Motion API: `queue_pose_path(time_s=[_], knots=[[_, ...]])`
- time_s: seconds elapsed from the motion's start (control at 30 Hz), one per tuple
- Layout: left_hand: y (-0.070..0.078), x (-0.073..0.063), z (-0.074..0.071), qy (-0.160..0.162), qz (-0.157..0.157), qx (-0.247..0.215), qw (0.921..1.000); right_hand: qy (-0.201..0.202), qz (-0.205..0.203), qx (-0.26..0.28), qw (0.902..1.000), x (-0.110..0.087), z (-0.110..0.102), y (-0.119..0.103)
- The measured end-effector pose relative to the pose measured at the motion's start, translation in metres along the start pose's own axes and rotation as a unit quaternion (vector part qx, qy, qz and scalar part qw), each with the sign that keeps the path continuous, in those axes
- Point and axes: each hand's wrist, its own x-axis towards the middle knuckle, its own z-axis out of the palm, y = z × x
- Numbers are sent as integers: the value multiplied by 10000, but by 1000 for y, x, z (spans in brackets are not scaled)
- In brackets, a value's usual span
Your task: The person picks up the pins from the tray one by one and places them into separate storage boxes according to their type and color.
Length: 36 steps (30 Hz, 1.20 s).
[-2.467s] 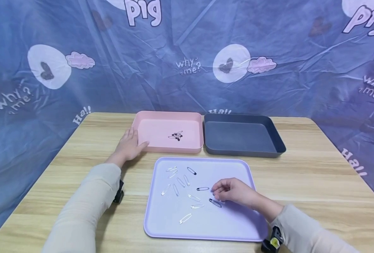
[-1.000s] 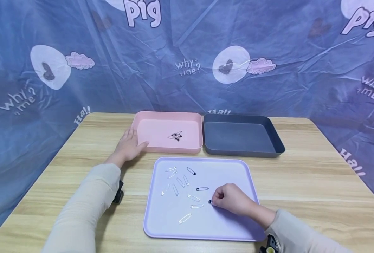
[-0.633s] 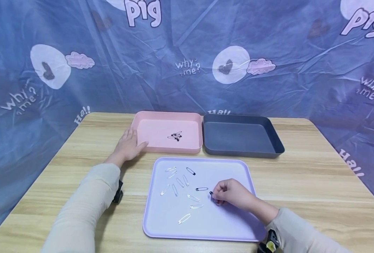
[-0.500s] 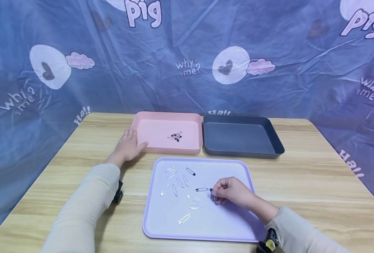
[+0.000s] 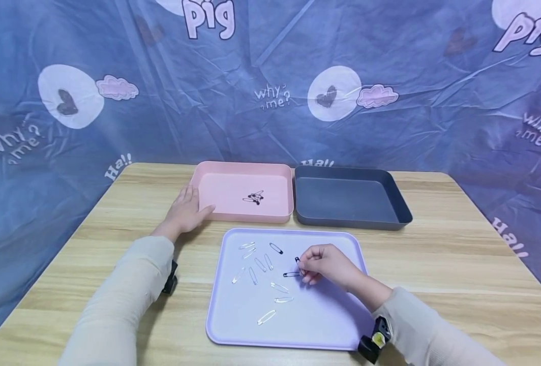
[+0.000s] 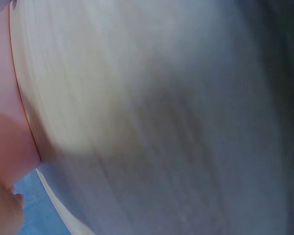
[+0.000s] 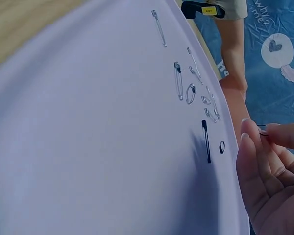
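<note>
Right of centre in the frame, the right hand (image 5: 323,264) has thumb and fingertips drawn narrow, pinching a slim black metal safety pin (image 5: 297,260); its dark head juts past the fingertips toward the upper left, while the rest is largely covered by the fingers. Just below those fingertips in the frame, a second black metal safety pin (image 5: 291,274) lies on the pale lilac rectangular tray (image 5: 325,325), with thin silver wire safety pins (image 5: 266,317) farther left. Toward the centre left, the left hand (image 5: 185,208) rests at the left side of the pink rectangular tray (image 5: 243,217), fingers extended and thumb spread wide.
</note>
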Motion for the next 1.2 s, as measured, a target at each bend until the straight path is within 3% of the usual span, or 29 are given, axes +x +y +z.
queue_pose_path(time_s=[0.57,1.2], knots=[[1,-5,-3,-23,-36,-16,10000,224,-139,463,9986,37,6,-19],[3,-2,-2,49,-41,52,10000,819,-268,759,9934,74,1,-36]])
